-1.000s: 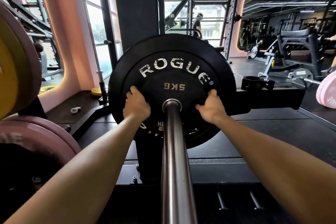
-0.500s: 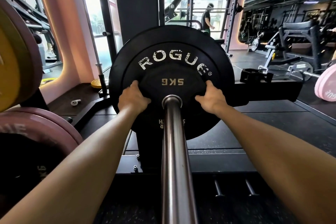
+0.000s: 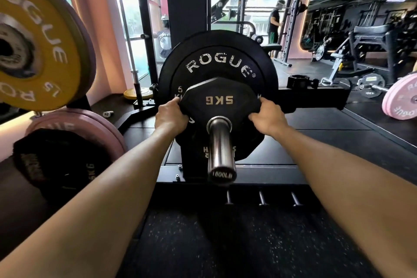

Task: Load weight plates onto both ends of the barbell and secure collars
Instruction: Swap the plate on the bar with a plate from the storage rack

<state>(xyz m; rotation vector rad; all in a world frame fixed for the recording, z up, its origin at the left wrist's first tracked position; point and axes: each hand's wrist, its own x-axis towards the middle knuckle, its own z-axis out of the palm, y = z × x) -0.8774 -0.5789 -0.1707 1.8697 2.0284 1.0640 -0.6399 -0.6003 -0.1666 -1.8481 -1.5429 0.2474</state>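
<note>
The left grip (image 3: 170, 117) curls around the left edge of the small 5KG plate (image 3: 220, 106) on the barbell sleeve (image 3: 220, 142). Behind it on that sleeve sits the big black Rogue plate (image 3: 217, 56). Right of the sleeve, the right grip (image 3: 267, 117) clasps the small plate's opposite edge.

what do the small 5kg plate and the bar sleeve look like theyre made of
5kg plate: likely rubber-coated, matte black with moulded facets and dull printed lettering; the core is not visible.
Bar sleeve: polished metal, probably chromed steel, judging by its bright mirror-like streaks.
</note>
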